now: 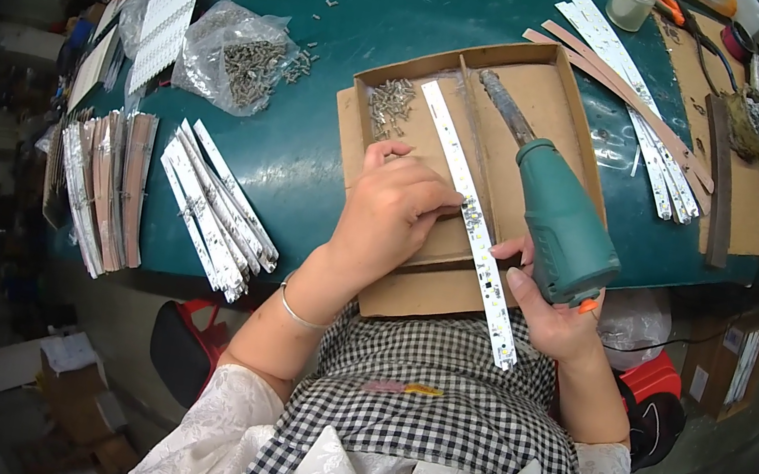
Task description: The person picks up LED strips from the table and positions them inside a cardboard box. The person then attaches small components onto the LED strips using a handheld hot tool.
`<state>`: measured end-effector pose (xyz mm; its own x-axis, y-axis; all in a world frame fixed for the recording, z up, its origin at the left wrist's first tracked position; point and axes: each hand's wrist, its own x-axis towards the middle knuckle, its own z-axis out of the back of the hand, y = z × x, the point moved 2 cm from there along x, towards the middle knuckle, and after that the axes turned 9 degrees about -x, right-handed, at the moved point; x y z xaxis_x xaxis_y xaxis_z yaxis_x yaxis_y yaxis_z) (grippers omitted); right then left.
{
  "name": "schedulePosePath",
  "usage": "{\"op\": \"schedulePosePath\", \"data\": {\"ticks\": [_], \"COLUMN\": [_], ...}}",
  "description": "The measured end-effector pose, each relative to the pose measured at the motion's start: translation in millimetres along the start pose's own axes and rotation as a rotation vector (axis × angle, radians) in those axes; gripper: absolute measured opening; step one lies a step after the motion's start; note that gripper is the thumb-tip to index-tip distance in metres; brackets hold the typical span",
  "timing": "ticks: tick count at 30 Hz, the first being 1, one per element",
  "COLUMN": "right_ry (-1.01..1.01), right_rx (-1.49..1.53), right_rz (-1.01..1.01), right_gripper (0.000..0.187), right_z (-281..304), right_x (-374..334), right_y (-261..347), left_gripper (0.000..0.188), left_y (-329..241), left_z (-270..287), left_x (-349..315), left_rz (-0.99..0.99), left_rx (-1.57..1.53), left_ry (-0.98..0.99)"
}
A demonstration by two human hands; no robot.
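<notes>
A narrow white LED strip board [482,245] with small components along it slants over a shallow cardboard tray, its near end above my apron. My left hand [391,201] is over the tray, its thumb and forefinger pinched at the strip's left edge; whatever they hold is too small to make out. My right hand [554,314] has its thumb and forefinger at the strip's right edge, gripping it. Directly over that hand is a green hot-air gun [561,213] with a metal barrel and an orange switch; it hides some of the fingers. Small metal parts [388,109] lie in the tray's far left corner.
The cardboard tray [596,159] has a divider. Strip boards [212,208] lie in bundles at left, beside a stacked row [102,188]. A plastic bag [228,58] holds small parts. More strips [635,110], a tape roll [630,2] and cables are at far right.
</notes>
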<state>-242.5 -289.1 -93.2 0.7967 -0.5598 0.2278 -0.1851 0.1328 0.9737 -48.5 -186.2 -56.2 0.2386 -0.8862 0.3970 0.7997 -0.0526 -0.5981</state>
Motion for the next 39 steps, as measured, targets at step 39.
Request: {"op": "schedulePosePath", "data": {"ticks": [39], "right_ry": [-0.077], "right_rx": [0.151], "right_rz": [-0.53], "right_gripper": [0.065], "right_z": [44.2], "right_x": [-44.1], "right_y": [68.4], "left_gripper": [0.008], "left_y": [7.0], "left_z": [-4.6], "left_x": [-10.4], "left_rz": [0.018], "left_rx": [-0.127], "left_ry": [-0.173]}}
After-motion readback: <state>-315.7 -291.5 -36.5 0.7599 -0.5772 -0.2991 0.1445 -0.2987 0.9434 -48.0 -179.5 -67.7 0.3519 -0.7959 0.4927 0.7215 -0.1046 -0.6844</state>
